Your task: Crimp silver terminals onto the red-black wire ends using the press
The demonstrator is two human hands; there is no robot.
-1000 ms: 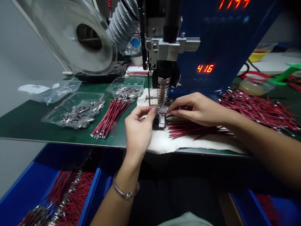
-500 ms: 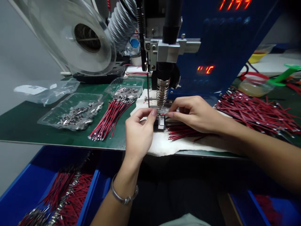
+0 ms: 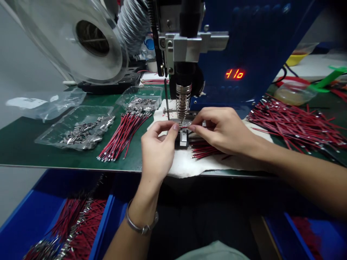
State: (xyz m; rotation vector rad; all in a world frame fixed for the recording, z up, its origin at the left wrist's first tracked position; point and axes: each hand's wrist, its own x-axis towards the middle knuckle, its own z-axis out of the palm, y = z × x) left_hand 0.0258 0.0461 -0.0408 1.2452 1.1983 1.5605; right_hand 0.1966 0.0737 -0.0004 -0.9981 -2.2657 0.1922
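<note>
My left hand (image 3: 157, 150) pinches a small metal part at the left side of the black fixture block (image 3: 182, 138) under the machine's spring-wrapped tip (image 3: 182, 103). My right hand (image 3: 222, 129) pinches the end of a red wire from the right, its fingertips meeting the left ones at the fixture. What lies between the fingertips is too small to make out clearly. A bundle of red wires (image 3: 202, 150) lies on the white cloth (image 3: 187, 164) under my right hand.
A blue machine (image 3: 252, 47) with a red display (image 3: 234, 74) stands behind. Left on the green mat (image 3: 27, 144): a red wire bundle (image 3: 121, 135), trays of metal terminals (image 3: 78, 131), a clear reel (image 3: 81, 39). A big red wire heap (image 3: 292, 124) lies right. Blue bins (image 3: 54, 216) sit below.
Both hands stay pinched at the fixture, the right fingertips drawn slightly closer to the left. The view has shifted a little down and left. The display digits flicker.
</note>
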